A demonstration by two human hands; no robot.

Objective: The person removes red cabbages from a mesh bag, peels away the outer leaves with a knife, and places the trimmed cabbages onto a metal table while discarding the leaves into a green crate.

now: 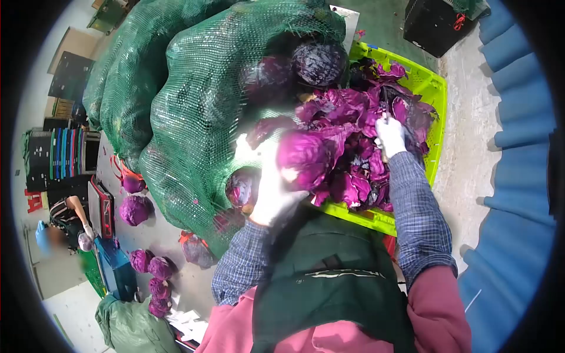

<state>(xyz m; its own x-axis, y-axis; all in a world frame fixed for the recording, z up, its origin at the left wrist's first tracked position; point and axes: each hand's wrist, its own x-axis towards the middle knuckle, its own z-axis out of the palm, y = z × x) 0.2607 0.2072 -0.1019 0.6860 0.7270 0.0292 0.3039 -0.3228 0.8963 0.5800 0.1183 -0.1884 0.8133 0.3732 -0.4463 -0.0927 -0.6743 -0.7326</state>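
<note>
One white-gloved left hand (272,197) holds one round purple cabbage (303,157); at two o'clock, one white-gloved right hand (390,136) grips one thin blade (386,100).

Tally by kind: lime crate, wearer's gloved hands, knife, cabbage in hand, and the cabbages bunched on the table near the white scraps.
Lime crate: 1
Gloved hands, left and right: 2
Knife: 1
Held cabbage: 1
Bunched cabbages: 4
Total: 9
</note>
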